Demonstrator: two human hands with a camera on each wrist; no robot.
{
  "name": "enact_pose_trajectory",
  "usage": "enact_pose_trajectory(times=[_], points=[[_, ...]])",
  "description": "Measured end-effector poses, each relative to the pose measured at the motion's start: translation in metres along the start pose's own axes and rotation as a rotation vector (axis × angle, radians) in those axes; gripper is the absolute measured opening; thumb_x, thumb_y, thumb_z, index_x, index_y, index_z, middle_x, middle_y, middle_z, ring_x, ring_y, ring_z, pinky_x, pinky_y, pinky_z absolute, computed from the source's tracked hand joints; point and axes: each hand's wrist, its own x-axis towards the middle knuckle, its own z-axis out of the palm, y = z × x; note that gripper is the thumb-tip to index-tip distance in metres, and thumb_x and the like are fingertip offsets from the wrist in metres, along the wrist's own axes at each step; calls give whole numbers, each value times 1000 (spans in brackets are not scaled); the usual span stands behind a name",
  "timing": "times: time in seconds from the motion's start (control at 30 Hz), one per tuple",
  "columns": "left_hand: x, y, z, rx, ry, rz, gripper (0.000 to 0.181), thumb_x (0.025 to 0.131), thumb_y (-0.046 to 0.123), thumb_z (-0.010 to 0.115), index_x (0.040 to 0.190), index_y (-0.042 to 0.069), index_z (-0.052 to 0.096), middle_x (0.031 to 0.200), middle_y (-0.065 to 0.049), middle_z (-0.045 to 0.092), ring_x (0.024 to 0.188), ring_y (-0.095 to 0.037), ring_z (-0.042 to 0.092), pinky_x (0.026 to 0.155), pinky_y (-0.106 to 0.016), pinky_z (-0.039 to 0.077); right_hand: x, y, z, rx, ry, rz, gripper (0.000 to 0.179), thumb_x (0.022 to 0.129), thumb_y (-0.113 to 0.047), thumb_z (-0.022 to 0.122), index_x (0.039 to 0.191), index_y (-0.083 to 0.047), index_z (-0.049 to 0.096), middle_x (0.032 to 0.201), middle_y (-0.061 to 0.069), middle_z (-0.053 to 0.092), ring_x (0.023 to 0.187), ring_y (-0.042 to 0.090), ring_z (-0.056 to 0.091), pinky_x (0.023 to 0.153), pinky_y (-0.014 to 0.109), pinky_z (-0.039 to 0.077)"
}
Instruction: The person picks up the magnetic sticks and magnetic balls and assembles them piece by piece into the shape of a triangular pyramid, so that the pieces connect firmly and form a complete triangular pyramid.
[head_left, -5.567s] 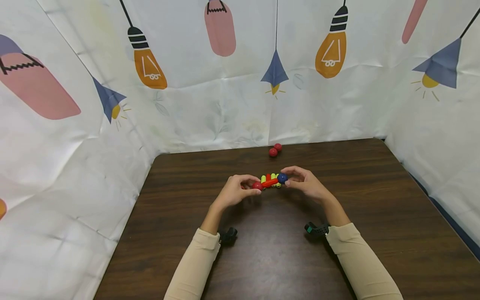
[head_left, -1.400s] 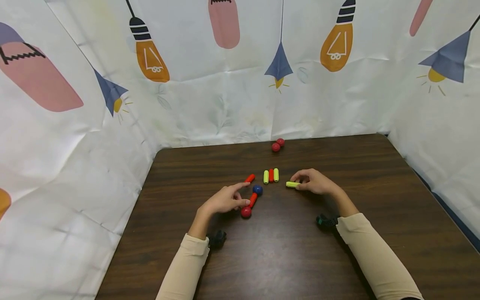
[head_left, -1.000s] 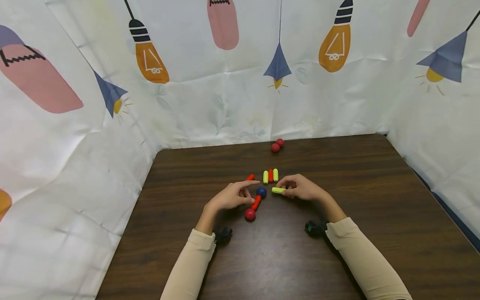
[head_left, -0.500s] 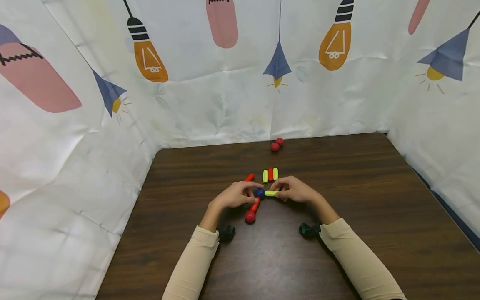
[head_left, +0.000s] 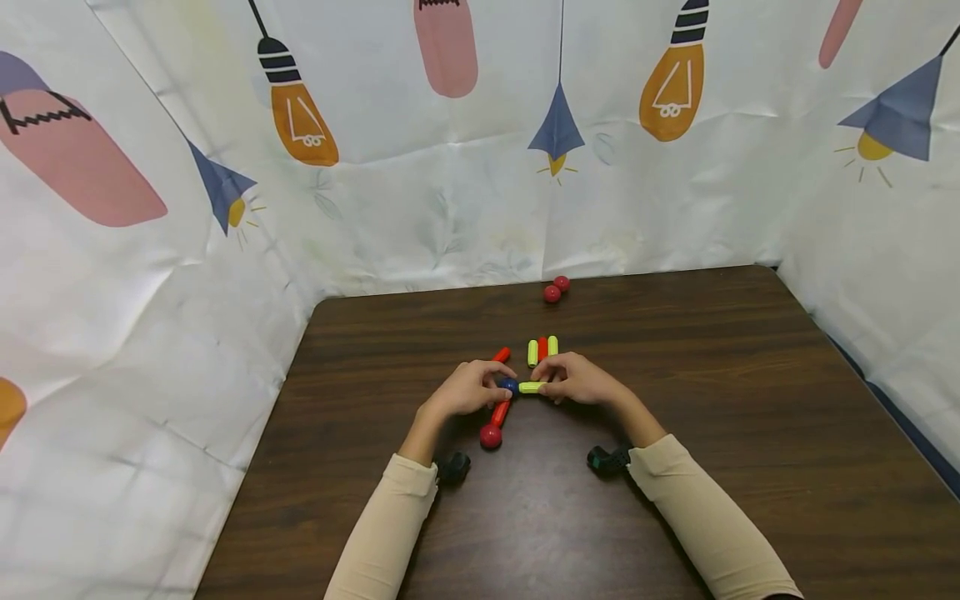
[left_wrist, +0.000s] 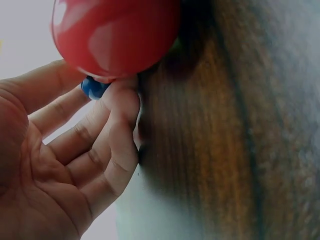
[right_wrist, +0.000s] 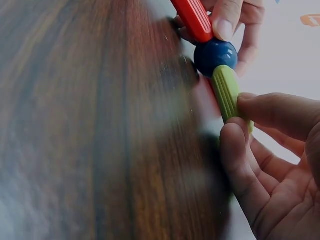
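Observation:
My left hand (head_left: 467, 387) pinches a glossy blue ball (right_wrist: 216, 57) between thumb and fingers. From that ball a ridged red rod (right_wrist: 193, 20) runs toward me, with a larger-looking red ball (head_left: 491, 436) at its near end. My right hand (head_left: 581, 381) pinches a ridged yellow-green rod (right_wrist: 227, 92) between thumb and index finger, its end right against the blue ball. In the left wrist view, the near red ball (left_wrist: 115, 35) fills the top and hides most of the blue ball (left_wrist: 94, 88).
Beyond my hands, two yellow-green rods (head_left: 532, 353) lie side by side with a red rod (head_left: 543, 348) between them. Another loose red rod (head_left: 502, 355) lies behind my left fingers. Two red balls (head_left: 552, 294) sit near the far edge of the dark wooden table (head_left: 675, 333).
My right hand has brought the yellow-green rod leftward to the blue ball. My left hand, earlier pointing over the red rod, now grips the blue ball. Earlier still, both hands held the red-rod piece.

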Motion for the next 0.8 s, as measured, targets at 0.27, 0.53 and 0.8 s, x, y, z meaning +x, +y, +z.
enact_pose_trajectory(times=[0.27, 0.53, 0.8], points=[[0, 2, 3, -16, 57, -37, 27, 96, 22, 73, 122, 14, 71, 70, 0, 67, 61, -13, 61, 56, -28, 49, -1, -3, 2, 40, -4, 21, 17, 97, -6, 68, 113, -4, 69, 99, 11, 69, 72, 18, 66, 69, 34, 61], [1, 9, 9, -80, 127, -101, 23, 95, 20, 74, 115, 10, 71, 70, -3, 70, 60, -19, 68, 55, -29, 54, -3, -4, 3, 86, -34, 12, 22, 96, 1, 63, 118, 0, 66, 104, 15, 67, 75, 19, 68, 70, 35, 61], [-3, 14, 10, -122, 116, -147, 27, 95, 22, 74, 115, 5, 65, 72, -7, 72, 60, -20, 70, 56, -29, 55, 2, -2, -3, 65, 1, 35, 23, 96, -2, 64, 119, -1, 67, 106, 14, 66, 78, 19, 65, 71, 36, 60]])
